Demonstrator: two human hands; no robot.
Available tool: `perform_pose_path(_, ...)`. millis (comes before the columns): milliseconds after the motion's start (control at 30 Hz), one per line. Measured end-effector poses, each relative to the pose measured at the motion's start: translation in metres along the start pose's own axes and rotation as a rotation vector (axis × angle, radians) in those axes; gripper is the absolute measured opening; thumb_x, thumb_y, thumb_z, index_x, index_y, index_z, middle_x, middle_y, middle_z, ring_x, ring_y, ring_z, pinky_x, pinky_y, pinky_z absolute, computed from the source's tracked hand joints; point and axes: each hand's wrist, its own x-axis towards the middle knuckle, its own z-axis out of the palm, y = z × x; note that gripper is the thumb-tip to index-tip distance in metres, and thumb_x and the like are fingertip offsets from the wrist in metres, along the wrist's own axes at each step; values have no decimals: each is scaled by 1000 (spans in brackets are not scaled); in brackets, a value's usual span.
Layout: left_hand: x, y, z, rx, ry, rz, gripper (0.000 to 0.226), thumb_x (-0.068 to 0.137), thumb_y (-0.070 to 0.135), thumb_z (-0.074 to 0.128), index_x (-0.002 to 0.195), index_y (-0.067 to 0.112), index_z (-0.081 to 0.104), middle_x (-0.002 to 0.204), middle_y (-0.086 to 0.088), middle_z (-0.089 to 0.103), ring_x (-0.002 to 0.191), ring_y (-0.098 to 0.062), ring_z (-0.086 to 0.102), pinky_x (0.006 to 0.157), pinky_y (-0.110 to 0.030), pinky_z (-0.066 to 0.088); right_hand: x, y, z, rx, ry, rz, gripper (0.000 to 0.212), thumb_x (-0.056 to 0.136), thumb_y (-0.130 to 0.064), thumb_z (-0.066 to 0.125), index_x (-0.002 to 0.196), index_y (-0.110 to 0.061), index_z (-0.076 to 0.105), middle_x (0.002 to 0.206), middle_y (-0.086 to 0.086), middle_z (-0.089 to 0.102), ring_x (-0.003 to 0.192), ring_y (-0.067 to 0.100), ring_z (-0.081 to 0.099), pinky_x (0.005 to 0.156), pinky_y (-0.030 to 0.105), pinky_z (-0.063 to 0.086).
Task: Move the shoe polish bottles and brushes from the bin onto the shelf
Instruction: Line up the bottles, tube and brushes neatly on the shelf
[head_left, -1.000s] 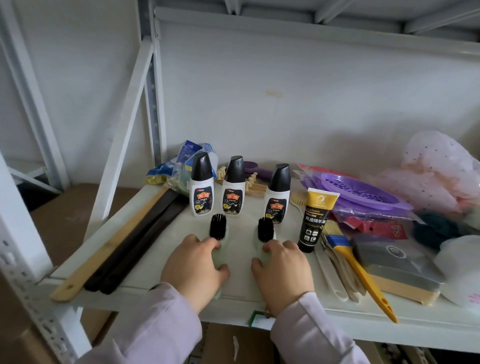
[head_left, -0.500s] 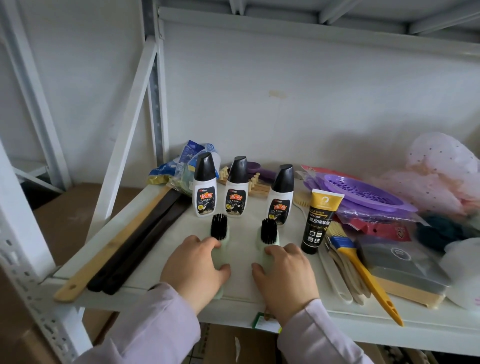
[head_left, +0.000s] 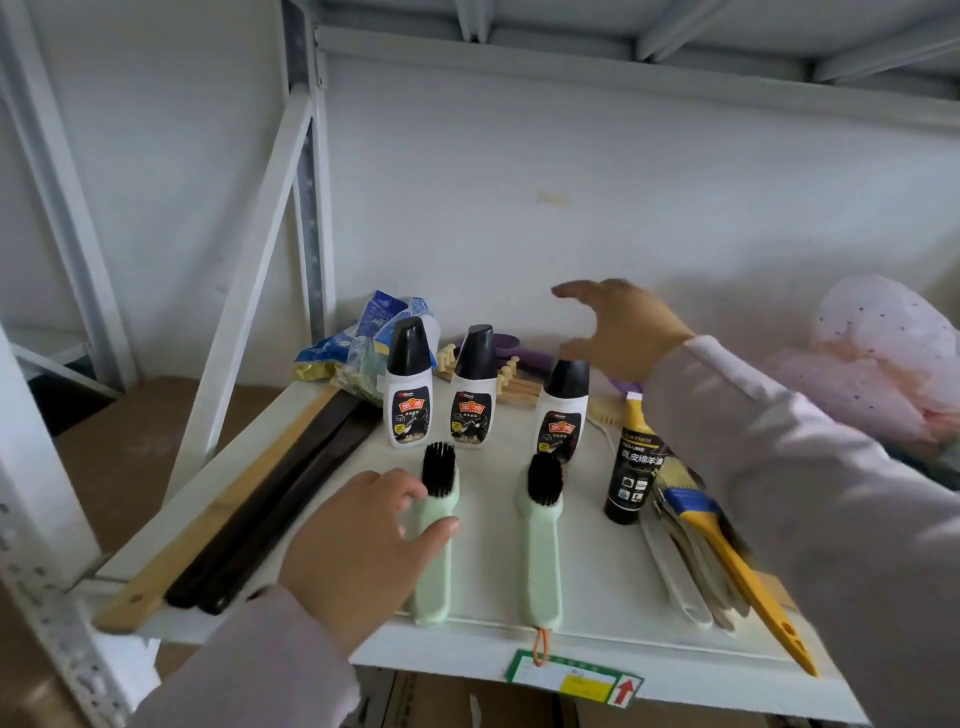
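Three white shoe polish bottles with black caps stand upright in a row on the white shelf (head_left: 613, 592): left bottle (head_left: 409, 387), middle bottle (head_left: 471, 388), right bottle (head_left: 562, 415). Two pale green brushes with black bristles lie in front of them, handles toward me. My left hand (head_left: 358, 545) rests on the left brush (head_left: 435, 551), thumb and fingers around its handle. The right brush (head_left: 543, 545) lies free. My right hand (head_left: 618, 330) hovers open just above and behind the right bottle, touching nothing. No bin is in view.
A black and yellow tube (head_left: 635, 462) stands right of the brushes, beside a yellow-handled brush (head_left: 727, 556) and pale shoehorns. Long wooden and dark shoehorns (head_left: 249, 499) lie at the left edge. Bags (head_left: 878, 358) and clutter fill the back and right.
My right hand has let go of the right brush and risen toward the right bottle. My left hand stays on the left brush. The camera has moved closer.
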Motion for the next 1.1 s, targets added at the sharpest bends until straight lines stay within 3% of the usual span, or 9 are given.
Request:
perform_pose_path(100, -1, -3, -1, -11, -4, 25, 32, 81, 56, 53, 107, 37, 53, 102, 18, 54, 83, 3, 57, 74, -20, 49, 13, -1, 8, -52, -202, -10, 43, 84, -25, 65, 126, -21, 55, 129, 6, 58, 112, 24, 58, 91, 30, 46)
perform_pose_path(267, 1, -9, 0, -6, -5, 65, 29, 79, 54, 58, 104, 40, 55, 99, 20, 54, 82, 4, 56, 63, -9, 37, 18, -2, 14, -82, -193, -20, 24, 86, -19, 62, 109, -12, 68, 115, 9, 66, 105, 25, 60, 83, 28, 46)
perform_pose_path(433, -4, -11, 11, 43, -40, 136, 41, 75, 57, 61, 113, 42, 57, 108, 19, 47, 91, 1, 53, 68, -6, 35, 24, 0, 20, -71, -161, 9, 23, 87, -17, 61, 108, -8, 67, 116, 10, 66, 107, 27, 60, 93, 32, 50)
perform_pose_path(633, -7, -19, 26, 13, -76, 145, 48, 70, 59, 63, 113, 37, 65, 105, 18, 48, 78, 5, 49, 68, 0, 28, 32, -6, 24, -159, -147, -26, 33, 87, -27, 59, 119, -17, 60, 124, 7, 61, 113, 27, 56, 94, 34, 46)
perform_pose_path(733, -6, -23, 29, -22, -34, 176, 54, 63, 62, 57, 110, 37, 67, 100, 20, 46, 67, 12, 43, 63, 3, 28, 39, -25, 30, 16, 30, -107, 44, 87, -38, 57, 128, -25, 50, 130, 7, 57, 116, 26, 55, 96, 38, 47)
perform_pose_path(800, -6, -24, 31, 21, -48, 147, 46, 67, 62, 59, 106, 39, 68, 98, 20, 45, 60, 18, 36, 56, 4, 29, 41, -44, 37, 182, -19, -168, 51, 84, -40, 60, 132, -29, 46, 133, 5, 55, 117, 25, 54, 96, 38, 48)
perform_pose_path(867, -7, -23, 29, 27, -8, 171, 43, 65, 66, 53, 95, 41, 70, 90, 20, 50, 58, 19, 41, 58, 5, 29, 42, -56, 47, 215, -100, -178, 50, 83, -33, 65, 130, -27, 49, 130, 6, 57, 115, 25, 55, 98, 37, 48)
perform_pose_path(933, -8, -18, 20, 47, -33, 170, 49, 67, 68, 48, 105, 42, 66, 95, 20, 48, 76, 11, 56, 60, 4, 29, 43, -58, 54, 222, -127, -164, 39, 83, -24, 65, 121, -21, 57, 123, 8, 62, 109, 25, 57, 90, 30, 48)
perform_pose_path(1100, 30, -14, -4, -38, 53, 122, 38, 81, 42, 63, 117, 30, 58, 96, 9, 48, 90, -9, 52, 86, -20, 41, 44, -45, 50, 234, -90, -123, 26, 83, -14, 62, 109, -14, 64, 116, 10, 64, 100, 25, 56, 79, 26, 43)
